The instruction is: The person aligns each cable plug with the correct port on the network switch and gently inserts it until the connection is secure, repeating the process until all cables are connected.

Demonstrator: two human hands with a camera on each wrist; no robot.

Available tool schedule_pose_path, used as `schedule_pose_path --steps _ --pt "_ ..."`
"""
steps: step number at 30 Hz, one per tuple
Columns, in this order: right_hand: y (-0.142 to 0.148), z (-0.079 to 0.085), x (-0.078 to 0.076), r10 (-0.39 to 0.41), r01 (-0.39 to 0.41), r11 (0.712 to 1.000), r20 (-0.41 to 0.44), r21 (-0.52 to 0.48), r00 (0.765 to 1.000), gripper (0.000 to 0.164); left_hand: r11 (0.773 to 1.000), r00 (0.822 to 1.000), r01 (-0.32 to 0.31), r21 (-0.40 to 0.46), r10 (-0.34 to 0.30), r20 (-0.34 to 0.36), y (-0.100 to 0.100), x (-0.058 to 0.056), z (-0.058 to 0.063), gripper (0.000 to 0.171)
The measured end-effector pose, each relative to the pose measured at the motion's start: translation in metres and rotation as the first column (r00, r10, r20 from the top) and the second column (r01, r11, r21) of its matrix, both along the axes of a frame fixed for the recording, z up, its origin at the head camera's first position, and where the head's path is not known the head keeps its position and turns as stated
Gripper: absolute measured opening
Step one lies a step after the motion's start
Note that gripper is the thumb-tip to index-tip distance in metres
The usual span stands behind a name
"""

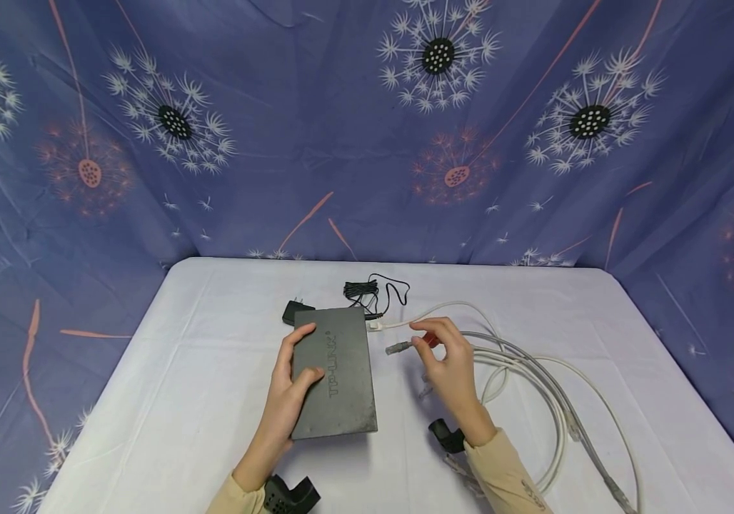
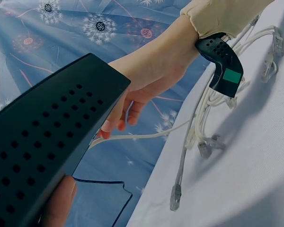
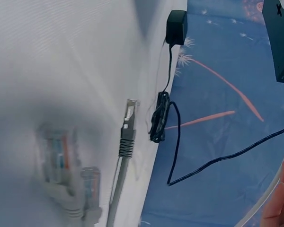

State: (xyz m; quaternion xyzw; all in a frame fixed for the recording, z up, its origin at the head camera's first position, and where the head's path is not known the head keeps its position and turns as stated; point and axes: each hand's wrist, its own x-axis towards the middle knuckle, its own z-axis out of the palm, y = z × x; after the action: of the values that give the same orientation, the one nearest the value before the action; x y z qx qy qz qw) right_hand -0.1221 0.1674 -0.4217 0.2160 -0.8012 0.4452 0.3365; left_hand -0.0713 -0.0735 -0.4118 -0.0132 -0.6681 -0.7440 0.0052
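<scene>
Left fingers grip the box by its left side; right fingers unclear.

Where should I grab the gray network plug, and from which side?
Pinch the gray plug across its ribbed collar, probably best from above and the right. It seems to lie along the table, its clear tip pointing left toward the black box in the head view and its cable trailing right, so that grip should leave the tip free.
</scene>
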Motion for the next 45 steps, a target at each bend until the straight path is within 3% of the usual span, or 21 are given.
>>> schedule_pose_path --steps 12,17,25,30,41,45 --pt "0.009 -0.016 -0.002 0.005 -0.005 1.000 0.041 0.005 0.999 0.028 1.000 1.000 -0.014 0.014 0.014 0.002 -0.001 0.001 -0.001 0.064" --pt "0.010 -0.021 -0.002 0.009 -0.007 1.000 0.130 -0.012 0.992 0.026 1.000 1.000 -0.014 0.026 0.014 0.007 -0.001 0.001 -0.001 0.064" --pt "0.013 -0.030 -0.006 0.018 -0.021 1.000 0.284 0.009 0.959 0.030 1.000 1.000 -0.015 0.027 0.015 0.005 -0.001 0.001 -0.002 0.064" --pt "0.015 -0.036 -0.008 0.028 -0.042 0.999 0.387 0.029 0.921 0.034 1.000 1.000 -0.014 0.021 0.014 0.003 -0.001 0.001 -0.002 0.064" --pt "0.015 -0.043 -0.011 -0.001 -0.098 0.987 0.613 0.127 0.790 0.044 1.000 1.000 -0.016 0.025 0.016 0.015 -0.001 0.003 -0.004 0.064" --pt "0.016 -0.044 -0.012 0.008 -0.129 0.981 0.641 0.142 0.767 0.047 1.000 1.000 -0.014 0.020 0.013 0.015 0.000 0.004 -0.004 0.064"
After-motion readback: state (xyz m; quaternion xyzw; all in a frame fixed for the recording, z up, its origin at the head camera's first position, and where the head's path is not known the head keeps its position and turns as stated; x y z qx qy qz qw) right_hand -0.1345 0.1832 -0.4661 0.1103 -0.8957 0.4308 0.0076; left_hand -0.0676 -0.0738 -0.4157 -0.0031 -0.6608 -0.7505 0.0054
